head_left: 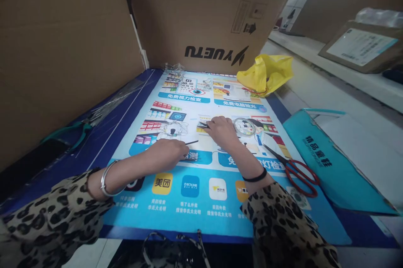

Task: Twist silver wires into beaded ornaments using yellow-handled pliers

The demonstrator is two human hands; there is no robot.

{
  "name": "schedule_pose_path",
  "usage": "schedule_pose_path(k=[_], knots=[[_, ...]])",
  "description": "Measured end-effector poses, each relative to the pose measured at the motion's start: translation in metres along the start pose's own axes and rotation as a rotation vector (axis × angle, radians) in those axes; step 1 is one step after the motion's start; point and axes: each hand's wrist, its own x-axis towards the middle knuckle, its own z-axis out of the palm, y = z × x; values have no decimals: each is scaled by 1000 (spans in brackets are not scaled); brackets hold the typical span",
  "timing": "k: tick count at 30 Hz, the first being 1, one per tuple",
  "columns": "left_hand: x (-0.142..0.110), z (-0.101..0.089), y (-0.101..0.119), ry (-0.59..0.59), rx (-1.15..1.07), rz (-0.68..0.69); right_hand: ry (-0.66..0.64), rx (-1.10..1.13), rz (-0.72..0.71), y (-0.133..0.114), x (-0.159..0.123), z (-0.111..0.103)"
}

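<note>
My left hand [171, 154] is closed, with a thin dark stick [192, 142] poking out from its fingertips. To its right, my right hand [221, 131] has its fingers bent together over a small tool with dark pointed tips [203, 125]; the fingers hide the rest of it. Just beyond my left hand lies a bent wire shape [174, 129] with a dark spot at its middle. A round coil of clear or silvery wire [244, 127] rests beside my right hand. Red-handled scissors [299, 171] lie to the right of my right forearm.
A printed poster [185, 217] covers the table. Tall cardboard [201, 16] walls the back and left. More wire shapes [174, 68] sit at the back. Teal-handled pliers [71, 134] and loose wires [110, 108] lie left; a yellow bag [267, 73] and teal box piece [327, 159] lie right.
</note>
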Motion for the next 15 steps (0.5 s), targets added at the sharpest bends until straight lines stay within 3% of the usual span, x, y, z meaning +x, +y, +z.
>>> schedule_pose_path(k=[4, 8, 11, 15], knots=[[0, 1, 0, -3, -25, -5, 36, 161, -91, -4, -14, -14], [1, 2, -1, -31, -51, -16, -155, 473, -324, -13, -27, -26], [3, 2, -2, -50, -70, -13, -242, 508, -385, -21, -31, -28], [3, 1, -3, -45, -110, -19, -239, 507, -425, -27, -32, -23]])
